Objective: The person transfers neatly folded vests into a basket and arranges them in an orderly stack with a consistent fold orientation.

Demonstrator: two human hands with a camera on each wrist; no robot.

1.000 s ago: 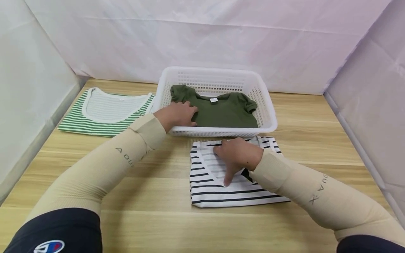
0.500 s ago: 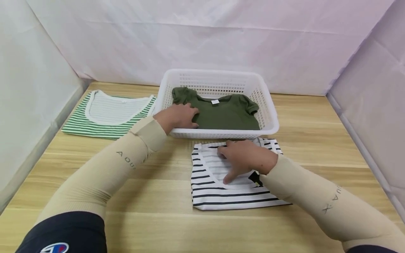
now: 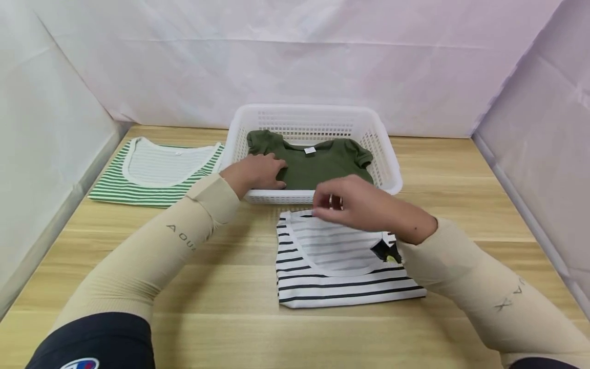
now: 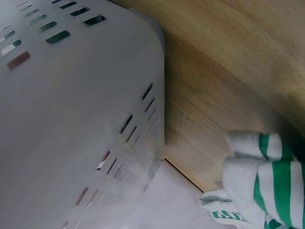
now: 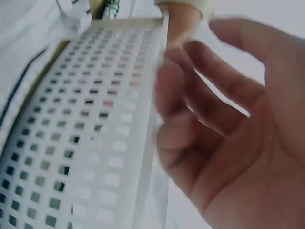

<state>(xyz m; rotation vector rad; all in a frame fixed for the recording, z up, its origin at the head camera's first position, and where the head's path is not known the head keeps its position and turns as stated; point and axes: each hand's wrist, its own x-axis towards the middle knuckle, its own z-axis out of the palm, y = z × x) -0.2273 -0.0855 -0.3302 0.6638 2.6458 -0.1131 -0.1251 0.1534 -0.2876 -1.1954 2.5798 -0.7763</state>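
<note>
An olive green short-sleeved shirt [image 3: 309, 169] lies folded in the white plastic basket [image 3: 318, 108]. My left hand [image 3: 258, 171] reaches over the basket's front left rim and rests on the shirt, fingers loosely spread; the left wrist view shows only the basket's outer wall [image 4: 86, 95]. My right hand [image 3: 364, 205] is raised above the basket's front rim, fingers loosely curled and holding nothing; the right wrist view shows the bare palm [image 5: 238, 152]. Below it, a folded white shirt with black stripes [image 3: 341, 294] lies on the table, a black tag [image 3: 384, 251] at its neckline.
A folded green-and-white striped shirt [image 3: 138, 193] lies on the wooden table [image 3: 221, 328], left of the basket. White sheeting [image 3: 295, 66] closes off the back and both sides.
My right hand has lifted off the black-striped shirt and moved up towards the basket's front rim, its fingers curling loosely. My left hand has stayed on the olive shirt.
</note>
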